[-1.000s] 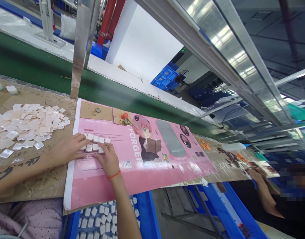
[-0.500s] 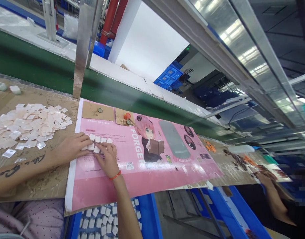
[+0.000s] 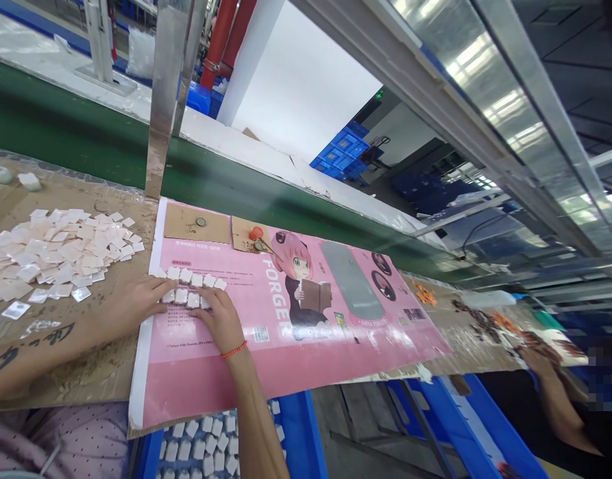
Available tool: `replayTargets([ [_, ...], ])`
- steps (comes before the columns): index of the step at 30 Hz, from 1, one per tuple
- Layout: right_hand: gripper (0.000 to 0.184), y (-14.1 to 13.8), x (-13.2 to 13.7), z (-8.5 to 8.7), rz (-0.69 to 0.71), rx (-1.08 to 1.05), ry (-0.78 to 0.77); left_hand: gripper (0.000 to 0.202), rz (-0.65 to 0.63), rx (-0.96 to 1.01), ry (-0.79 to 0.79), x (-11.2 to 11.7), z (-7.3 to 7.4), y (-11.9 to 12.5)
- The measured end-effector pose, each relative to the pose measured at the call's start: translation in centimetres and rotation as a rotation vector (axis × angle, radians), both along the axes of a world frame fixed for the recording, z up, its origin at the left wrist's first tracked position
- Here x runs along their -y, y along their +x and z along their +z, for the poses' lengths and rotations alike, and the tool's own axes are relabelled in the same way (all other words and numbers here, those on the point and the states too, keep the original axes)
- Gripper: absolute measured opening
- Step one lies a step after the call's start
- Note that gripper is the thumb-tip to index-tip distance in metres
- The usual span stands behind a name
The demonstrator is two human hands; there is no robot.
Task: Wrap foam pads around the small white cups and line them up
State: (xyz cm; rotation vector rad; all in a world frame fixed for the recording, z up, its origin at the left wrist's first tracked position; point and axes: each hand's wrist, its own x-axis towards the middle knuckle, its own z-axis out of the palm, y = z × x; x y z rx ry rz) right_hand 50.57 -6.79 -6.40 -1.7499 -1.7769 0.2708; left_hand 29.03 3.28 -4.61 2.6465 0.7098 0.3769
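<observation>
Small white blocks [image 3: 191,277] stand in two short rows on a pink printed sheet. At the left end of the rows is my left hand [image 3: 145,297], its fingers and thumb closed about the end blocks. My right hand [image 3: 220,320], with a red bracelet at the wrist, closes its thumb and fingers on blocks at the right end of the nearer row. The fingers partly hide the blocks they touch. On cardboard to the left lies a heap of thin pale square pieces [image 3: 66,243].
Beneath the sheet [image 3: 211,379], a blue crate [image 3: 310,432] holds many white blocks. Two cardboard pieces [image 3: 196,223] with small round items lie at the sheet's back edge. A metal post [image 3: 159,106] rises behind. At far right, a co-worker's hand [image 3: 540,362] is near dark and orange pieces.
My left hand has shifted left and slightly down, uncovering more blocks. The two rows are more spread out, reaching farther left. My right hand stays near the right end.
</observation>
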Motion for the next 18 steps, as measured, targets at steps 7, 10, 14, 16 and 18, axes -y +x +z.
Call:
replayTargets([
  [7,0.028,0.3,-0.3,0.3,0.013,0.054,-0.014,0.032,-0.041,0.07,-0.033,-0.3,-0.7,-0.1],
  [10,0.028,0.0,-0.3,0.7,0.019,0.077,-0.022,0.04,-0.039,0.133,-0.039,0.3,-1.0,0.0],
  [14,0.037,-0.2,-0.2,1.1,0.059,0.128,-0.035,0.05,-0.012,0.199,-0.032,1.1,-1.7,0.5],
  [16,0.036,-0.3,-0.3,1.2,0.077,0.169,-0.04,0.046,0.0,0.232,-0.025,1.1,-2.1,0.8],
  [18,0.033,-0.5,-0.5,1.1,0.078,0.214,-0.039,0.042,0.017,0.271,-0.013,1.0,-2.4,1.0],
])
